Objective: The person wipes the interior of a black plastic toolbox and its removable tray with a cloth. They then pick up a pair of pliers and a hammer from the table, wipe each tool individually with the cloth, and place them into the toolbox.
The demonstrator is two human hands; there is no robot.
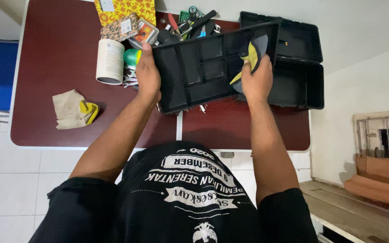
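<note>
Left hand (148, 74) clamped on tilted tray (203, 67) at nine o'clock; right hand (256, 81) pinching cloth (252, 56) against three o'clock compartments. Held above table (59, 67). Might have slipped onto tools (190, 22) at twelve, one-handed grip weak.

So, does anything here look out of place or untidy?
Yes. Tools lie in a loose heap behind the tilted black tray, which the left hand holds and the right hand wipes with a cloth. A crumpled cloth lies apart.

Beside the open black toolbox (300, 85), the left hand (148, 74) grips a tilted black divider tray (203, 67) while the right hand (257, 81) presses a grey-yellow cloth (252, 55) into it.
</note>
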